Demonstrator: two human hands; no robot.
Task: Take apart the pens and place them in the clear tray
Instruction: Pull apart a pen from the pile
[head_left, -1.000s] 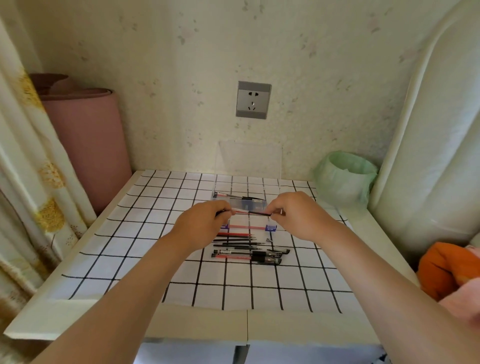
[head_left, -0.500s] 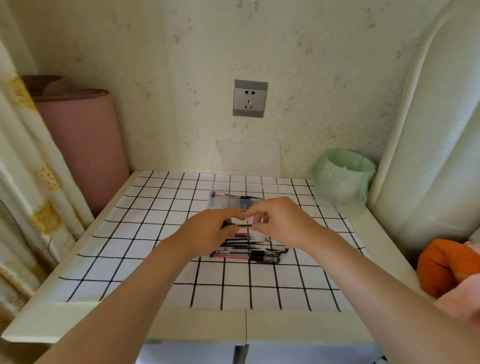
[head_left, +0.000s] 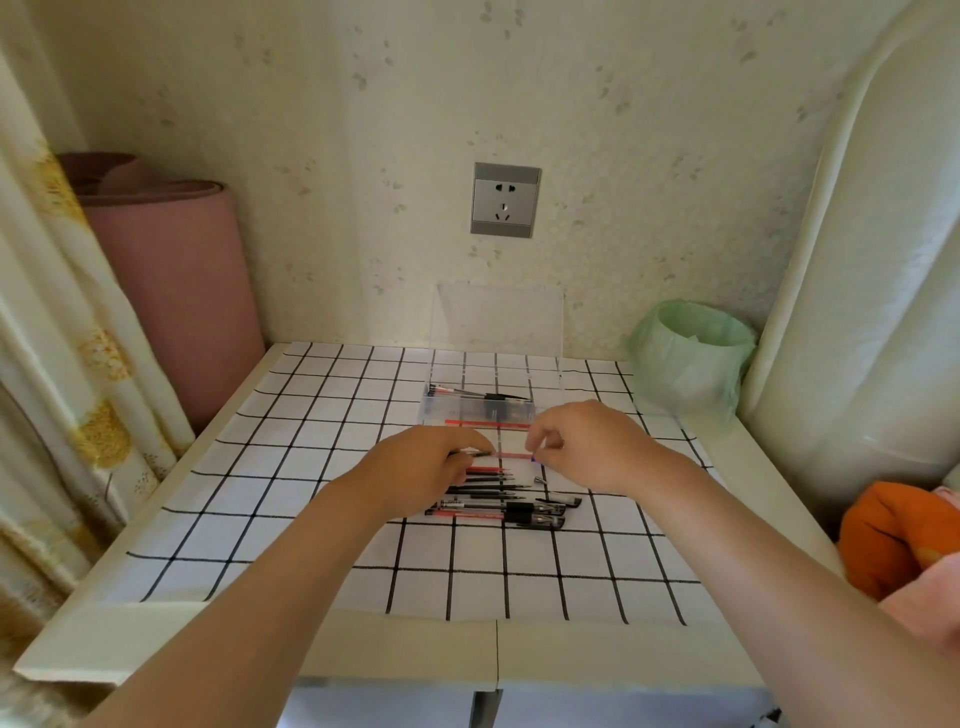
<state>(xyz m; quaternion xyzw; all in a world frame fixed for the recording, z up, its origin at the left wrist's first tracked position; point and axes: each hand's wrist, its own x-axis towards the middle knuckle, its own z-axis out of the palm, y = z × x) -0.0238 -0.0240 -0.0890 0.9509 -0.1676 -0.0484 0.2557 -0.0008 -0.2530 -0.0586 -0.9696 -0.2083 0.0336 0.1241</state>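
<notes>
My left hand (head_left: 421, 475) pinches the dark end of a thin pen part (head_left: 480, 453) just above the table. My right hand (head_left: 584, 447) hovers to its right with fingers curled; whether it holds a small piece is hidden. A row of black and red pens (head_left: 498, 506) lies on the checked cloth below both hands. Two red refills (head_left: 488, 424) lie between my hands and the clear tray (head_left: 431, 402), which holds a few pen parts (head_left: 483, 396) and has its lid raised against the wall.
A green-bagged bin (head_left: 691, 358) stands at the table's back right corner. A pink roll (head_left: 171, 280) leans at the back left beside a curtain. An orange and pink cloth bundle (head_left: 893, 540) sits off the right edge. A small metal piece (head_left: 540, 480) lies by the pens.
My hands came together from holding a pen stretched between them, then drew slightly apart and lower toward the table. The head camera has shifted a little.
</notes>
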